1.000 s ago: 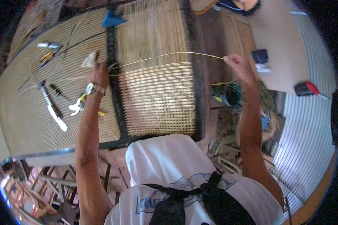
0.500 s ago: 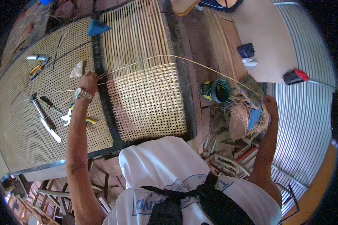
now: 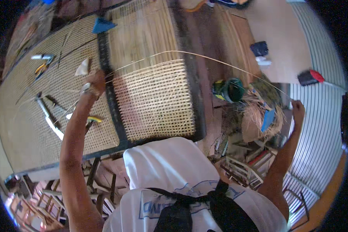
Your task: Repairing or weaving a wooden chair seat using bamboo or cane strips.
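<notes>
My right hand [image 3: 298,110] is out at the far right, its fingers closed on the end of a long, thin cane strand [image 3: 220,62]. The strand arcs leftward over the woven cane panel [image 3: 154,100], whose near part is a tight open-hole weave and whose far part shows only lengthwise strands. At the panel's dark left border [image 3: 116,112], my left hand [image 3: 98,82] is closed where the strand comes in; what its fingers grip is hidden. A white triangular piece [image 3: 82,67] lies just beyond that hand.
Pliers [image 3: 44,67], a hammer [image 3: 46,114] and yellow-handled cutters [image 3: 93,119] lie on the left cane sheet [image 3: 23,135]. A blue wedge [image 3: 103,25] rests on the border. To the right are a green bucket [image 3: 234,91], a heap of cane fibres [image 3: 255,120] and a red-and-black brush [image 3: 311,77].
My right hand has moved outward to the right and slightly down, drawing the strand farther across. My left hand stays by the border, shifted slightly right in view.
</notes>
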`<state>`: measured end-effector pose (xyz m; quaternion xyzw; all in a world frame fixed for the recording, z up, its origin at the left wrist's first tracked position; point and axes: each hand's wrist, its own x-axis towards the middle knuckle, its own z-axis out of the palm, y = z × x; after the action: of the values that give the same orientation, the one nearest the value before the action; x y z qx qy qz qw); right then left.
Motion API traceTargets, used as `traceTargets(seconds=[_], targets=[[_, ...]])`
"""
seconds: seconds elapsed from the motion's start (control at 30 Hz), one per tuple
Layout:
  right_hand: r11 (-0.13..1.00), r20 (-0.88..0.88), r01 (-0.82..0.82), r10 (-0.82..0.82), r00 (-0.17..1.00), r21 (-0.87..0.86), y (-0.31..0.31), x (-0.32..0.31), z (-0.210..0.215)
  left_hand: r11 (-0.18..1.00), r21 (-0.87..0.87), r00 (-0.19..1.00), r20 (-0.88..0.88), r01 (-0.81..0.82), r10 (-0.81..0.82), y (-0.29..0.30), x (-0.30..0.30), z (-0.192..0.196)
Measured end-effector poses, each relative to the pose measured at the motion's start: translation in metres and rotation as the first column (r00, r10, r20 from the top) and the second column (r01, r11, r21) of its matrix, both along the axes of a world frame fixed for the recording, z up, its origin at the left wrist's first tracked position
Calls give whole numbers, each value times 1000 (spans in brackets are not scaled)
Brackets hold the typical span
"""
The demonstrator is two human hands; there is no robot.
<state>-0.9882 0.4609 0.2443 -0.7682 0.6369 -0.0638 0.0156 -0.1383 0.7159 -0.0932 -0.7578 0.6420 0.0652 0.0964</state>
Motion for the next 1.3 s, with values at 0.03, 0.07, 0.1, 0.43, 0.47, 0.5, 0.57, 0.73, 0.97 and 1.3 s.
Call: traceTargets(seconds=[0.03, 0.07, 0.1, 0.43, 0.47, 0.5, 0.57, 0.73, 0.97, 1.3], targets=[[1000, 36, -11, 12, 999, -26, -4, -12, 2, 998, 49, 994, -104, -38, 43, -5, -6, 11], [998, 47, -39, 41, 998, -53, -4, -6, 1, 1000, -10, 1000, 15, 17, -17, -6, -17, 22], [994, 57, -76, 81, 995, -84, -9, 6, 6, 998, 55, 999, 6, 33, -33, -3, -7, 10], [973, 34, -217, 220, 975, -75, -74, 1, -52, 910, 85, 859, -303, -407, 413, 32, 3, 41], [995, 99, -90, 87, 991, 31, -81, 1, -74, 907, 62, 853, -319, -417, 414, 42, 6, 45], [989, 148, 45, -66, 987, 142, -84, 1, -96, 905, 209, 864, -281, -370, 418, 42, 7, 77], [977, -105, -92, 114, 988, 192, -107, 13, -123, 888, 220, 844, -285, -403, 454, 72, 34, 91], [891, 61, -189, 180, 982, 413, -62, 252, -178, 793, 166, 801, -26, -586, 598, 206, 193, 97], [750, 448, -434, 206, 870, 499, -49, 290, -136, 845, -368, 897, 64, -387, 438, 253, 256, 102], [798, -37, -599, 597, 801, -69, 48, 332, 3, 915, -279, 695, -719, -290, 1, -52, -167, 133]])
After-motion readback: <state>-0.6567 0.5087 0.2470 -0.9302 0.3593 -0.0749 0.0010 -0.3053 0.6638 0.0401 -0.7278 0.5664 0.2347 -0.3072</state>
